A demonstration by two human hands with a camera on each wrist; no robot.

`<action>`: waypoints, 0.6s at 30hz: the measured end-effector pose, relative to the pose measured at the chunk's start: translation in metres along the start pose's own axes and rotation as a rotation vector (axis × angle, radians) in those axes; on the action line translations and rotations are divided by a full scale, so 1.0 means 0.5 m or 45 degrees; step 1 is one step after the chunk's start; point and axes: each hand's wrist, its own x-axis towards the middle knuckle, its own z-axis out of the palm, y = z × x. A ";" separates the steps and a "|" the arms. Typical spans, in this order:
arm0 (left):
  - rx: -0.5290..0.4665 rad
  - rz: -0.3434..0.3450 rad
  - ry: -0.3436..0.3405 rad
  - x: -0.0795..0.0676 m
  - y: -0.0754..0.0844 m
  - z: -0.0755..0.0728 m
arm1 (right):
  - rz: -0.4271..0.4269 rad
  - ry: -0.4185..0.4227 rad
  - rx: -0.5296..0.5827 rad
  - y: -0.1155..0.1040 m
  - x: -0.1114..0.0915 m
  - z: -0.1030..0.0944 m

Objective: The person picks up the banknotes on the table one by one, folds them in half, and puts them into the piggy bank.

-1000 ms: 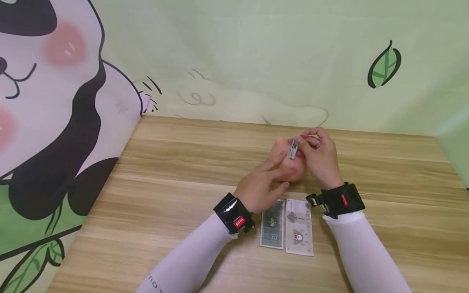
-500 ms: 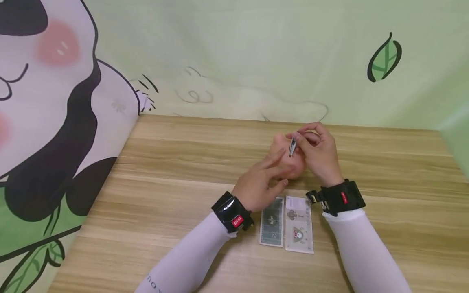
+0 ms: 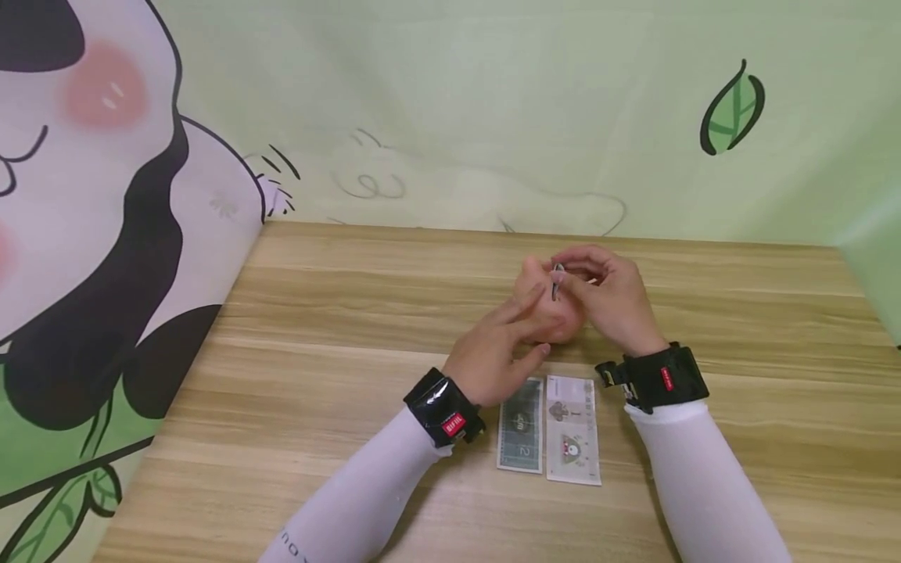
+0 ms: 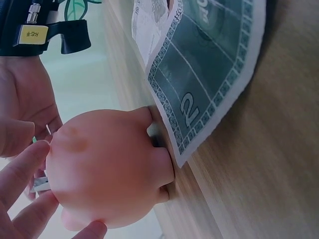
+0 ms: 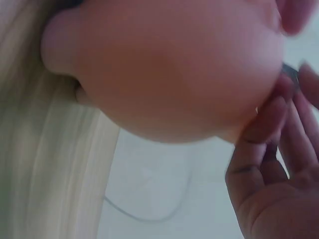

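Observation:
A round pink piggy bank [image 3: 566, 322] stands on the table; its stubby feet show in the left wrist view. My left hand [image 3: 489, 356] rests on its near left side, fingers extended and spread over the pink body [image 4: 109, 164]. Over the top, my right hand [image 3: 611, 293] pinches a small folded banknote [image 3: 554, 292] between thumb and fingers. The note stands steeply, its lower end at the top of the bank; whether it is inside a slot cannot be made out. In the right wrist view the piggy bank [image 5: 174, 74] hides most of the note.
Two flat banknotes lie side by side in front of the bank: a dark green one [image 3: 521, 434] and a pale one [image 3: 573, 438] with a cartoon print. The wooden table [image 3: 338, 313] meets a green backdrop [image 3: 450, 102] behind the bank.
The folded note has turned from broad side to nearly edge-on, and the right fingers have shifted slightly left and down with it. The left hand stays on the bank.

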 end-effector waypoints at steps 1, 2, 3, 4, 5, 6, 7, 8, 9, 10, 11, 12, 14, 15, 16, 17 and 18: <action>0.002 0.003 -0.002 0.000 0.000 0.000 | -0.001 -0.024 -0.025 -0.001 -0.001 -0.004; 0.003 0.006 -0.002 0.001 0.000 0.000 | 0.002 -0.047 -0.046 -0.001 -0.001 -0.007; 0.002 0.010 -0.002 0.001 0.000 0.000 | 0.004 -0.068 -0.072 -0.002 -0.001 -0.011; 0.000 0.010 -0.003 0.001 0.000 0.000 | 0.007 -0.086 -0.097 -0.003 -0.001 -0.013; 0.000 0.012 -0.003 0.001 -0.001 0.000 | 0.010 -0.104 -0.113 -0.003 -0.001 -0.015; -0.002 0.012 -0.003 0.001 -0.001 0.000 | 0.008 -0.125 -0.129 -0.004 -0.002 -0.017; -0.005 0.011 -0.003 0.000 -0.001 -0.001 | 0.004 -0.135 -0.142 -0.005 -0.002 -0.018; -0.009 0.007 -0.003 0.000 -0.001 0.000 | 0.006 -0.137 -0.154 -0.007 -0.003 -0.020; -0.013 0.004 -0.002 0.000 -0.001 0.000 | 0.001 -0.130 -0.166 -0.008 -0.004 -0.022; -0.013 -0.002 -0.003 0.000 -0.001 0.000 | -0.003 -0.122 -0.174 -0.009 -0.005 -0.024; -0.016 -0.008 -0.005 0.000 0.000 0.000 | -0.008 -0.115 -0.180 -0.010 -0.006 -0.026; -0.016 -0.014 -0.006 0.000 0.000 0.000 | -0.011 -0.108 -0.189 -0.011 -0.006 -0.028; -0.016 -0.021 -0.009 0.000 0.000 0.000 | -0.020 -0.095 -0.205 -0.011 -0.006 -0.032; -0.014 -0.020 -0.008 0.000 0.001 0.000 | -0.031 -0.101 -0.213 -0.010 -0.005 -0.034; -0.013 -0.017 -0.007 0.000 0.001 -0.001 | -0.040 -0.115 -0.220 -0.009 -0.005 -0.035; -0.013 -0.013 -0.006 0.000 0.001 -0.001 | -0.051 -0.129 -0.227 -0.008 -0.004 -0.036; -0.010 -0.007 -0.003 0.000 0.001 -0.001 | -0.062 -0.142 -0.231 -0.007 -0.003 -0.037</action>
